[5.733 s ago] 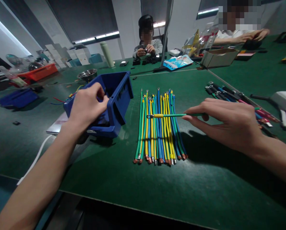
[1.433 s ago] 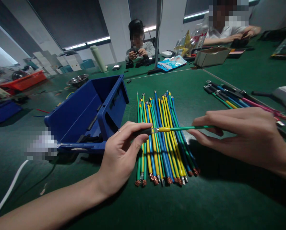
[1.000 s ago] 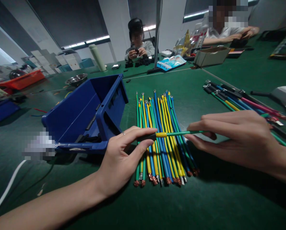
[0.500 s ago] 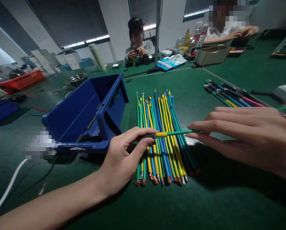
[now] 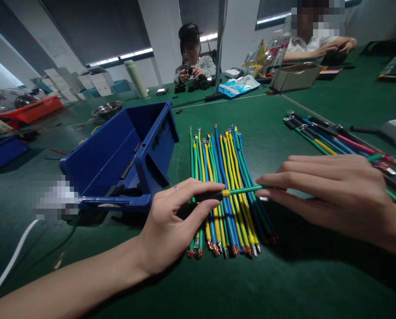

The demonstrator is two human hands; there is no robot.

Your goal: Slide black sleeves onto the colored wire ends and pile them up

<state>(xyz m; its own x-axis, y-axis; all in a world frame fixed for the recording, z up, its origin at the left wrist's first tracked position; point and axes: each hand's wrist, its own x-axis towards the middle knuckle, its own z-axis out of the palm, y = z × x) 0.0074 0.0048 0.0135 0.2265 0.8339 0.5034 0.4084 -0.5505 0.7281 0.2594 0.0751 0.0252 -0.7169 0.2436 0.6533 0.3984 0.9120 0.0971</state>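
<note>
Your left hand (image 5: 168, 223) pinches the black sleeve (image 5: 214, 195), your right hand (image 5: 337, 190) the green wire (image 5: 246, 190), which might buckle if pushed hard.

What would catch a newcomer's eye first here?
Probably the row of yellow, green and blue cables on the green table, mid-view. Over it, the left hand holds a black sleeve at the yellow-banded end of a green cable pinched in the right hand. The blue bin stands left of the row.

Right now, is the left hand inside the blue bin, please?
No, the left hand is outside the blue bin, holding a black tube.
</note>
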